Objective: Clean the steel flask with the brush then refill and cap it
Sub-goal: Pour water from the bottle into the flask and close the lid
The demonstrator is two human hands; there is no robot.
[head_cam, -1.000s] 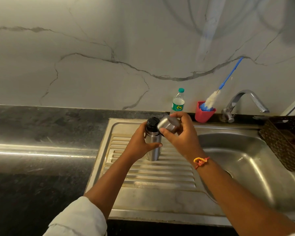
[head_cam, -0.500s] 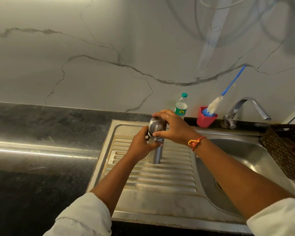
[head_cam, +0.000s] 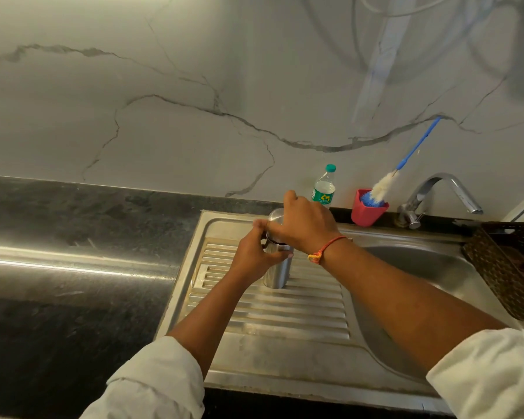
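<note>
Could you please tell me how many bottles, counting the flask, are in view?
2. The steel flask stands on the drainboard, left hand gripping its body, right hand gripping its cap. The plastic water bottle stands by the wall, left of the red cup.

Eyes on the one printed surface here: a green label (head_cam: 323, 197) wrapped round the lower body of the clear plastic bottle (head_cam: 324, 189), which stands just beyond the right hand (head_cam: 306, 223), on the far side of its knuckles. There's a pale yellowish mark on the green, squarish, a logo of some kind, with fainter print around it. It's all too small and soft to make out a single letter or number. Nothing legible on it, and no other writing reads anywhere else in view.
</note>
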